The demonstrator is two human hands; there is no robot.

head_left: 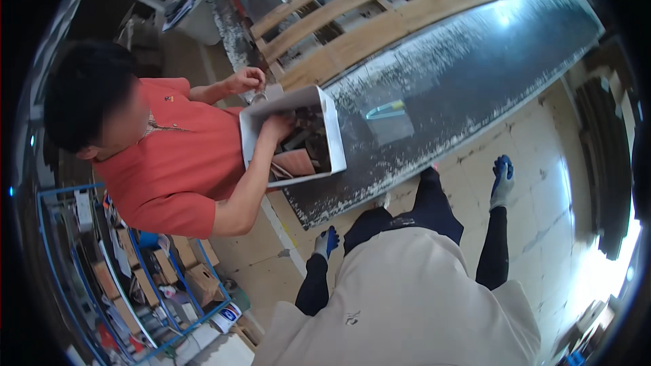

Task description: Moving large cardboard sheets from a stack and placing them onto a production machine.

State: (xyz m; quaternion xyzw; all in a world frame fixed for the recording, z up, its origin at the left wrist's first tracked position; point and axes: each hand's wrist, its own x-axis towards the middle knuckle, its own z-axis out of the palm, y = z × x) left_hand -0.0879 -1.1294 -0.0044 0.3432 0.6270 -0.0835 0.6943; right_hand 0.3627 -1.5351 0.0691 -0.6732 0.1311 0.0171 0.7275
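Both gloved hands hang empty at the wearer's sides: left hand (327, 242) low centre with fingers loosely curled, right hand (502, 181) centre right with fingers relaxed. Nearest thing is the long dark worn counter (468, 74), running lower left to upper right. A co-worker's white box (293, 137) on it holds jumbled parts.

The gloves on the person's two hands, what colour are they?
Blue and grey, in the head view: left hand, right hand.

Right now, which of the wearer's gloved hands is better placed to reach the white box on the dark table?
Left, probably. The left hand hangs empty just below the table edge, nearer the white box that a co-worker's hand is reaching into. The right hand is also empty but farther off, over the floor.
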